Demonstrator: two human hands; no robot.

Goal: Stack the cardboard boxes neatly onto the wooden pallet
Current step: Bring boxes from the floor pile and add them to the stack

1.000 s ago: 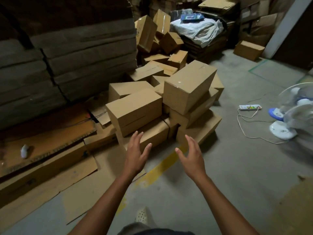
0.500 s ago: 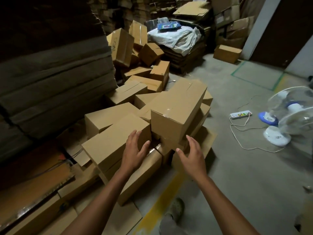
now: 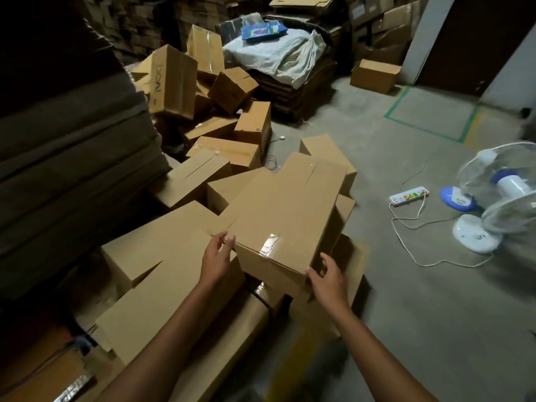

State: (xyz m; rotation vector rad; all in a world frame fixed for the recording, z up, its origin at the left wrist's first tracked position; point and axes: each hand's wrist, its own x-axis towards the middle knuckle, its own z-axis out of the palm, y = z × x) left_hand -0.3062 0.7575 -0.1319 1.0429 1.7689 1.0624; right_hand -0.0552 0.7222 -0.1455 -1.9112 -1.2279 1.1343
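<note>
Here, at nine o'clock of the view, a dark stack of flat cardboard sheets (image 3: 72, 169) rose beside the pile of cardboard boxes (image 3: 220, 158). The pile sprawled over the concrete floor (image 3: 420, 314) from seven o'clock up toward twelve. At the pile's seven o'clock edge lay a large box (image 3: 156, 256). The left hand (image 3: 217, 256) reached in just at that box's three o'clock side. Its fingers were loosely bent, not closed, and the fingertips touched the near left corner of the top box (image 3: 290, 216). That top box, sealed with glossy clear tape, sat tilted on the others at the centre of the view, its long axis running from six toward one o'clock. The right hand (image 3: 327, 278) stood at the top box's five o'clock corner with its fingers spread wide. Its thumb lay along the near face and the other fingers were by the right side; how firmly it pressed could not be told. Farther back, at eleven o'clock, a printed box (image 3: 171, 82) leaned among tumbled ones. At twelve o'clock a white plastic sheet (image 3: 275, 56) covered a low stack. A lone box (image 3: 375, 75) stood apart at one o'clock. At three o'clock a white power strip (image 3: 409, 195) lay on the floor, its cord looping near a blue-and-white fan (image 3: 504, 195).
</note>
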